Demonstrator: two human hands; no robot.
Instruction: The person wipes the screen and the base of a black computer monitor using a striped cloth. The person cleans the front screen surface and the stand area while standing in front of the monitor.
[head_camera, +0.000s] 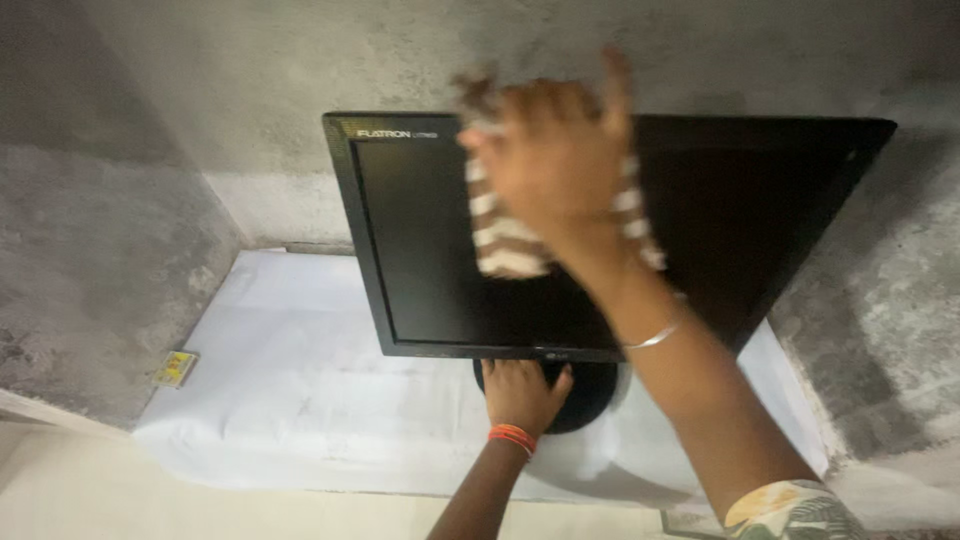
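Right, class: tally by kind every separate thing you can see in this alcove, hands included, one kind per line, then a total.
Hands: 2, left hand, right hand
Black flat-screen monitor: 1
Brown-and-white striped cloth: 1
White sheet: 1
Small yellow packet: 1
Bangles: 2, silver bangle, orange bangle
Total: 8

The monitor (430, 240) stands on the sheet (300, 380), walls behind it. The left hand (520, 395) lies on its base (590, 395) at six o'clock; the right hand (555, 165) presses a cloth (505, 250) against the screen. A small packet (176, 368) lies at nine o'clock.
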